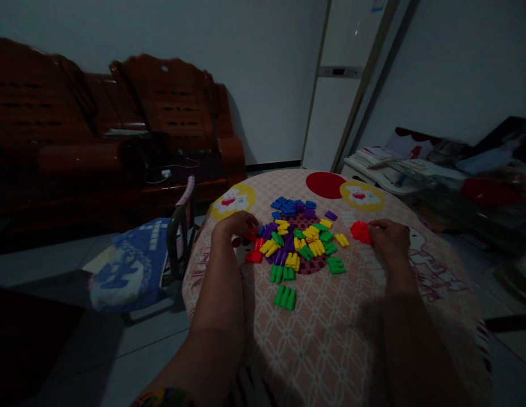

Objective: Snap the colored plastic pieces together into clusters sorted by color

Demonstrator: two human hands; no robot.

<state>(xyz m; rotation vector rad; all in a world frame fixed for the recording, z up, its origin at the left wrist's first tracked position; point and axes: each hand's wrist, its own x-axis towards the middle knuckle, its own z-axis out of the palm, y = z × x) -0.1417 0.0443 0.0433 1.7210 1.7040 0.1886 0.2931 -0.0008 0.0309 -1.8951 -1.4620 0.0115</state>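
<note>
Near the tabletop's (331, 339) right edge, a red cluster (362, 232) is being touched by the right hand (391, 240), its fingers being bent narrow; whether a grip is being kept cannot be told. Toward the left edge, red blocks (254, 257) are being reached by the left hand (237, 224), its fingertips being hidden.

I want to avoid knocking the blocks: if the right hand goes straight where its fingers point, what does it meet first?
The right hand would probably meet the red blocks directly before it; whether they already touch is unclear.
</note>
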